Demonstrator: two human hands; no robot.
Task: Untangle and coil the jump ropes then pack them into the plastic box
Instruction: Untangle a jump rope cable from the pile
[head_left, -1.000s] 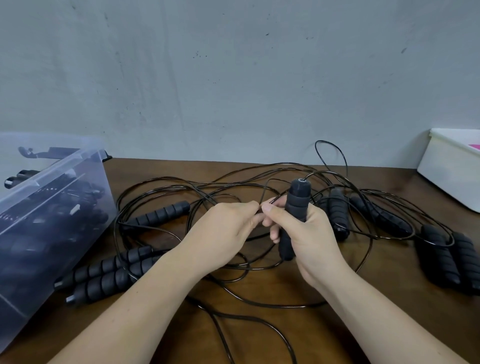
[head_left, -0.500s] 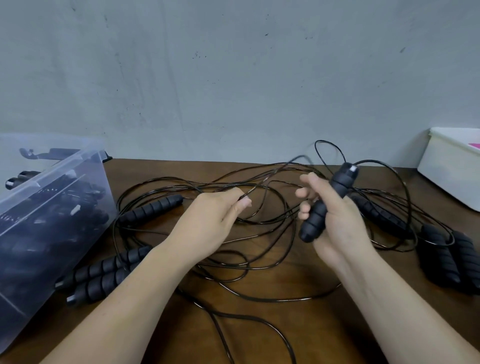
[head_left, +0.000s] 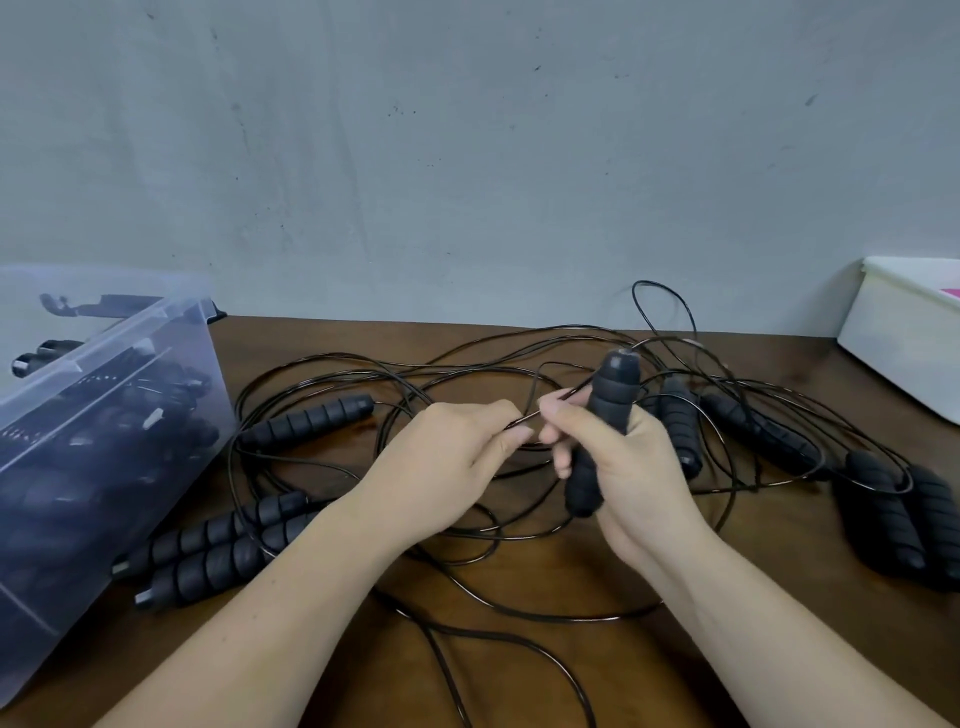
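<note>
Several black jump ropes lie tangled on the brown table, their thin cords (head_left: 467, 364) looping across the middle. My right hand (head_left: 628, 467) grips one foam handle (head_left: 610, 400) upright above the tangle. My left hand (head_left: 457, 462) pinches a thin cord right beside it, the fingertips of both hands nearly touching. Two handles (head_left: 208, 545) lie side by side at the lower left, another handle (head_left: 311, 421) points toward the clear plastic box (head_left: 104, 374) at the left, which holds packed black ropes.
More handles lie to the right: two (head_left: 727, 421) behind my right hand and a pair (head_left: 904, 514) near the table's right edge. A white container (head_left: 904, 332) stands at the far right. A grey wall runs close behind the table.
My hands had spread apart with the handle tilted to the right; now they have come back together at the centre, the handle upright and my left hand pinching the cord again.
</note>
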